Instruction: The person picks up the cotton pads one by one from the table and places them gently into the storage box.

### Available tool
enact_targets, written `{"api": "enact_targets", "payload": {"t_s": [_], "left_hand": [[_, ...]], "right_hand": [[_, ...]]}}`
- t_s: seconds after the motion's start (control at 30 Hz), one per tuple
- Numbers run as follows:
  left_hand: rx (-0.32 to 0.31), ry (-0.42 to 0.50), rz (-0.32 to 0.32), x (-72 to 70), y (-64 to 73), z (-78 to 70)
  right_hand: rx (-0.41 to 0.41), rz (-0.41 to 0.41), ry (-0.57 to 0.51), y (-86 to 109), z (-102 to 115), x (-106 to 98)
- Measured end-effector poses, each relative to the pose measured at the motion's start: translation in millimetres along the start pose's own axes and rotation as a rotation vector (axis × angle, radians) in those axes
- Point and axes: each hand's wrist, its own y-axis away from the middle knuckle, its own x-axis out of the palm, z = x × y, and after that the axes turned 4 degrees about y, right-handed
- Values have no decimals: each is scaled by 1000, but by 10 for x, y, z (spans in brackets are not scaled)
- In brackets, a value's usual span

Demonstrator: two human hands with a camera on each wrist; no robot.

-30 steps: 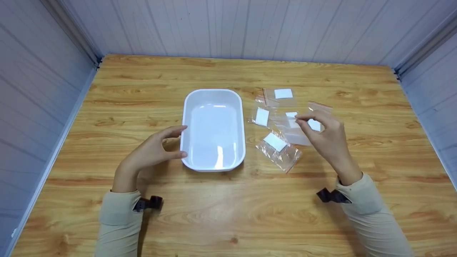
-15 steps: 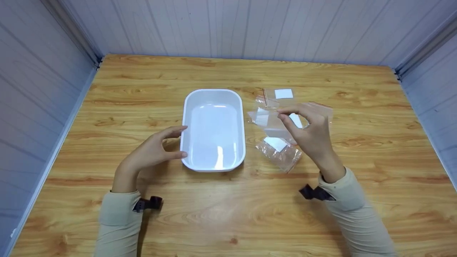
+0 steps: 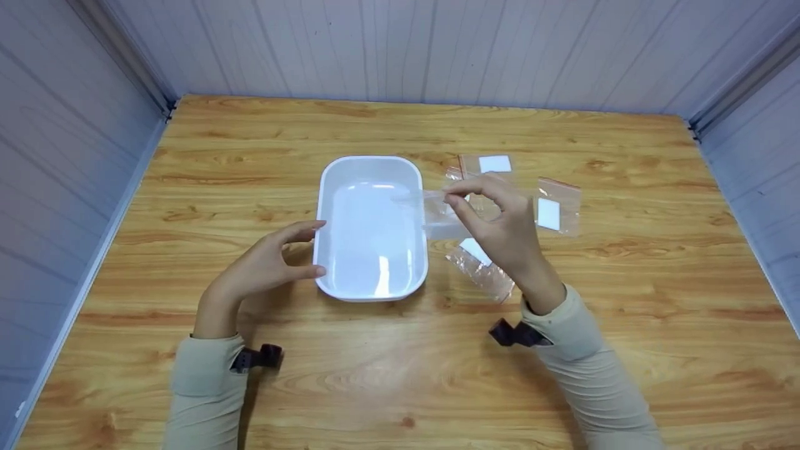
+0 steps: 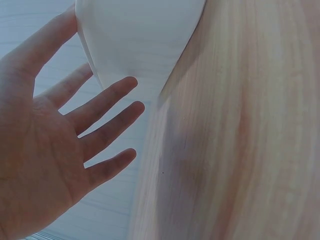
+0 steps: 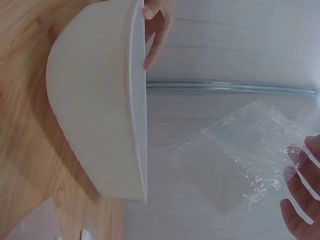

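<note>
My left hand (image 3: 259,262) touches the left rim of a white tray (image 3: 375,244) with thumb and index finger; in the left wrist view the other fingers are spread and fairly straight beside its outer wall. My right hand (image 3: 503,228) pinches a small clear zip bag (image 5: 235,160) by one edge between thumb and index finger. A pale flat piece shows inside the bag in the right wrist view. The bag hangs across the tray's right rim in the head view, above the table. Its far end is faint against the white tray.
Several clear bags holding white pieces lie right of the tray: one at the back (image 3: 495,164), one at the right (image 3: 549,214), one in front (image 3: 478,275) partly under my right hand. Another is mostly hidden. Panel walls (image 3: 400,50) bound the wooden table (image 3: 375,387).
My right hand has carried the pinched bag leftward from among the other bags to the tray's right rim. The left hand has stayed at the tray's left rim.
</note>
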Motion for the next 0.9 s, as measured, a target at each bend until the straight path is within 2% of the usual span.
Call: {"api": "enact_targets", "payload": {"t_s": [0.17, 0.43, 0.9], "left_hand": [[26, -9, 4, -2, 3, 7], [9, 6, 6, 1, 0, -19], [-31, -12, 0, 8, -3, -46]], "right_hand": [[-5, 9, -37, -25, 35, 155], [-44, 18, -58, -29, 44, 401], [44, 115, -84, 162, -48, 704]]}}
